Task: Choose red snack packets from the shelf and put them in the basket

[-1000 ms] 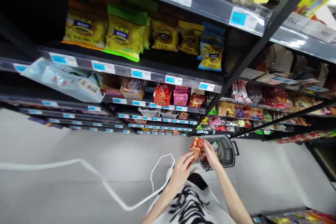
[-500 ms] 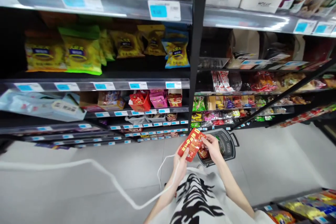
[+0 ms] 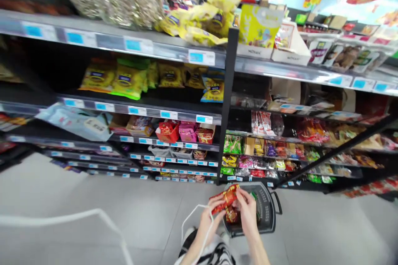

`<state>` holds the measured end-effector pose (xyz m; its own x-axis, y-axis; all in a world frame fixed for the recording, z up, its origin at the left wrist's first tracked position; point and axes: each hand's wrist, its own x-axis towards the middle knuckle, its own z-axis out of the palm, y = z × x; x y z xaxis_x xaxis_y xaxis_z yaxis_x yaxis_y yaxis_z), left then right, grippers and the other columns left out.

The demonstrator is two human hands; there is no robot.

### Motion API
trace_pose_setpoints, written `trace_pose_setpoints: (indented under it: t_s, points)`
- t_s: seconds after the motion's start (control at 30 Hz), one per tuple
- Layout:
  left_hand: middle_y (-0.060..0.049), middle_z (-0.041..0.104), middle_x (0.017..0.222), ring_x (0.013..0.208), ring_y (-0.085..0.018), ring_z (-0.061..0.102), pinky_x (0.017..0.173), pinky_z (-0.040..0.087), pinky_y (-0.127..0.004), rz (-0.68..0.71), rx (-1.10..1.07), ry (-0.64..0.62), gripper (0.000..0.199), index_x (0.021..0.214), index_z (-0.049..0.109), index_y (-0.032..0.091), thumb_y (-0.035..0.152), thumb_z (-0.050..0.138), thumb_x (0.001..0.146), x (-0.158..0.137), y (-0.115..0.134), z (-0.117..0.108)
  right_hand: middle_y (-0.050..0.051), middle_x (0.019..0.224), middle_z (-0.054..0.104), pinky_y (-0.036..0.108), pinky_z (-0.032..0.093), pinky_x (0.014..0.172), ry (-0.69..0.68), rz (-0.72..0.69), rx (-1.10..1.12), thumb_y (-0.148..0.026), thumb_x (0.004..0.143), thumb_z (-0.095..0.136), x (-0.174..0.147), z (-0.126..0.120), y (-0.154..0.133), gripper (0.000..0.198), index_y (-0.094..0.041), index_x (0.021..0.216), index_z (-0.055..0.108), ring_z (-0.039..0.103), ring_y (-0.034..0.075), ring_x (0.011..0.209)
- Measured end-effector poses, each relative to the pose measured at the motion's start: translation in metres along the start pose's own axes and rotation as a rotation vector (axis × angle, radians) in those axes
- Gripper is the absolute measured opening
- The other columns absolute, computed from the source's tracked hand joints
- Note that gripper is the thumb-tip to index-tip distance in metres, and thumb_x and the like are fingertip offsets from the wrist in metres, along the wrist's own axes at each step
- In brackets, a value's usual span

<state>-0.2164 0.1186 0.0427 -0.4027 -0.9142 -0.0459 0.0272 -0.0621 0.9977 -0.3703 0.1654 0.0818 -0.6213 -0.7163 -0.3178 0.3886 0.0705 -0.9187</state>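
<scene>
Both hands pinch red packet (image 3: 224, 200), lower centre of frame: left hand (image 3: 209, 217) grasps lower-left end, right hand (image 3: 247, 208) upper-right. Long axis tilts up-right; basket (image 3: 270, 211) directly behind.

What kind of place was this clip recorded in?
Most likely a small grocery or snack shop: shelves packed with snack bags, blue price tags along the shelf edges, and a shopping basket on the floor.

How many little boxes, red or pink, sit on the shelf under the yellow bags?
3, side by side: a red box on the left, a pink box in the middle, a smaller red box on the right. More may hide behind.
</scene>
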Motion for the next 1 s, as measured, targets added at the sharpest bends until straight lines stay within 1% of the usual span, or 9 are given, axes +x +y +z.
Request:
trace_pose_setpoints:
  t_s: [0.17,0.27,0.37,0.43,0.5,0.57,0.63,0.8,1.0]
  points:
    - [-0.01,0.074,0.08,0.076,-0.025,0.068,0.072,0.054,-0.035,-0.213,-0.174,0.221,0.05,0.091,0.075,0.016,0.063,0.077,0.074,0.021,-0.005,-0.007,0.0,0.062,0.052,0.034,0.048,0.056,-0.137,-0.179,-0.315,-0.05,0.069,0.085,0.009,-0.005,-0.005,0.037,-0.024,0.095,0.081,0.051,0.02,0.056]
    - [-0.006,0.071,0.074,0.067,-0.02,0.063,0.067,0.049,-0.03,-0.222,-0.225,0.133,0.051,0.086,0.072,0.016,0.064,0.08,0.072,0.033,-0.001,-0.014,0.009,0.083,0.062,0.042,0.056,0.075,-0.083,-0.39,-0.567,-0.042,0.068,0.086,0.014,0.0,-0.02,0.019,-0.025,0.07,0.079,0.064,0.03,0.082]
    - [-0.002,0.064,0.063,0.06,-0.017,0.058,0.063,0.045,-0.029,-0.236,-0.263,0.006,0.054,0.081,0.067,0.017,0.068,0.078,0.072,0.042,0.005,-0.025,0.014,0.118,0.069,0.048,0.057,0.092,-0.301,-0.368,-0.641,-0.039,0.077,0.081,0.018,0.019,-0.034,0.013,-0.027,0.083,0.082,0.066,0.037,0.111]
    - [0.0,0.061,0.059,0.058,-0.018,0.058,0.061,0.044,-0.03,-0.243,-0.295,-0.02,0.052,0.085,0.065,0.018,0.069,0.075,0.075,0.05,0.007,-0.038,0.011,0.118,0.073,0.053,0.056,0.097,-0.485,-0.284,-0.683,-0.041,0.089,0.071,0.023,0.04,-0.043,0.021,-0.03,0.103,0.082,0.069,0.036,0.111]
    - [-0.005,0.07,0.077,0.061,-0.019,0.063,0.062,0.045,-0.031,-0.265,-0.337,-0.022,0.054,0.1,0.065,0.021,0.068,0.074,0.076,0.061,0.007,-0.059,0.008,0.11,0.077,0.058,0.053,0.101,-0.558,-0.307,-0.74,-0.041,0.096,0.062,0.033,0.067,-0.054,0.025,-0.033,0.112,0.08,0.072,0.036,0.107]
    - [-0.012,0.072,0.114,0.07,-0.023,0.07,0.063,0.048,-0.033,-0.301,-0.364,-0.014,0.067,0.116,0.062,0.024,0.071,0.077,0.071,0.076,0.003,-0.085,0.006,0.115,0.076,0.059,0.053,0.102,-0.533,-0.465,-0.741,-0.036,0.099,0.058,0.048,0.098,-0.067,0.027,-0.034,0.116,0.079,0.071,0.035,0.11]
    - [-0.017,0.066,0.13,0.076,-0.026,0.072,0.064,0.05,-0.034,-0.328,-0.364,-0.009,0.079,0.118,0.061,0.023,0.075,0.08,0.061,0.093,-0.004,-0.114,0.004,0.127,0.071,0.059,0.051,0.108,-0.477,-0.676,-0.723,-0.026,0.097,0.055,0.068,0.131,-0.081,0.034,-0.034,0.123,0.075,0.067,0.034,0.12]
    - [-0.013,0.075,0.092,0.07,-0.024,0.069,0.06,0.042,-0.029,-0.31,-0.364,-0.026,0.074,0.099,0.068,0.019,0.081,0.076,0.06,0.122,-0.026,-0.178,-0.001,0.152,0.051,0.052,0.041,0.121,-0.441,-1.04,-0.953,-0.007,0.086,0.041,0.139,0.21,-0.087,0.065,-0.031,0.143,0.059,0.049,0.026,0.141]
    - [-0.01,0.076,0.085,0.072,-0.024,0.068,0.065,0.043,-0.031,-0.388,-0.369,-0.101,0.074,0.094,0.07,0.02,0.083,0.075,0.057,0.129,-0.028,-0.235,0.01,0.127,0.071,0.056,0.046,0.113,-0.292,-0.943,-1.122,-0.008,0.081,0.042,0.223,0.271,-0.069,0.06,-0.023,0.132,0.07,0.064,0.03,0.122]
